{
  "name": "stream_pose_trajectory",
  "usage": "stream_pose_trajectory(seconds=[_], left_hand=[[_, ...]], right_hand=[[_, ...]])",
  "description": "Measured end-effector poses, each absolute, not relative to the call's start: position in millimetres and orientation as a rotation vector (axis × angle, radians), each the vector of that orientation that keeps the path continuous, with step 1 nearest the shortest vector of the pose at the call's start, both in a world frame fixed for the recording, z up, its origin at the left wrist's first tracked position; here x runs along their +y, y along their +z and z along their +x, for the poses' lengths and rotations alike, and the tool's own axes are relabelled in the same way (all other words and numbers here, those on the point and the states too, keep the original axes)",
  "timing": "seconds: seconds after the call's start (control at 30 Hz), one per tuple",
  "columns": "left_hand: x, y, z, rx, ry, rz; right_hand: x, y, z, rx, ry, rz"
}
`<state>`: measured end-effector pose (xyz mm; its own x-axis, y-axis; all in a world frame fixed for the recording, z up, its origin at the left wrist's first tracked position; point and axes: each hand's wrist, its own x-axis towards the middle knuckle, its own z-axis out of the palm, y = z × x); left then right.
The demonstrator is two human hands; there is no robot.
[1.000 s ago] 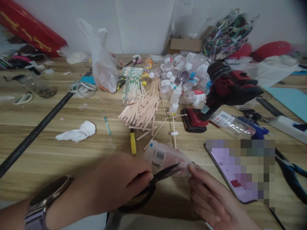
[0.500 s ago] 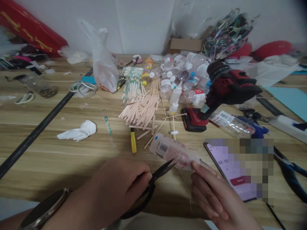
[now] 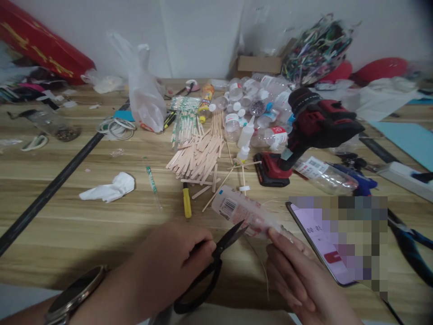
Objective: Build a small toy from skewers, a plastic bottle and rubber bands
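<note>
My left hand (image 3: 169, 262), with a watch (image 3: 77, 289) on its wrist, is closed on black scissors (image 3: 221, 253). The blades are slightly apart, their tips against the lower edge of a plastic piece with a printed label and barcode (image 3: 237, 210). My right hand (image 3: 292, 266) pinches the right end of that labelled piece between thumb and fingers. A thin pale strand (image 3: 264, 262) hangs beneath it. Just beyond its far edge stands a small frame of sticks with a white cap (image 3: 244, 188).
A phone (image 3: 321, 243) lies right of my right hand, a red and black drill (image 3: 318, 122) behind it. Wooden sticks (image 3: 199, 158), a yellow screwdriver (image 3: 186, 203), clear bottles (image 3: 267, 113) and a crumpled tissue (image 3: 111, 187) lie farther off. Pliers (image 3: 411, 243) are at the far right.
The scissors have tilted a little, and their lower handle loop shows more. The labelled piece has shifted only slightly. Both hands keep their hold.
</note>
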<state>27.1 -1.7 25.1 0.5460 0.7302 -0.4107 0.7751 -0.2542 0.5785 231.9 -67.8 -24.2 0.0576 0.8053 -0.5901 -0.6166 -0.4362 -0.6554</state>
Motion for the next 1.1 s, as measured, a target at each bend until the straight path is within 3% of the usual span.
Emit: stream_pose_trajectory(seconds=[1.1], left_hand=[[-16,-8,41,1.197,0.285,1.657]], right_hand=[[-68,-27,227,-0.197,1.637,-1.131]])
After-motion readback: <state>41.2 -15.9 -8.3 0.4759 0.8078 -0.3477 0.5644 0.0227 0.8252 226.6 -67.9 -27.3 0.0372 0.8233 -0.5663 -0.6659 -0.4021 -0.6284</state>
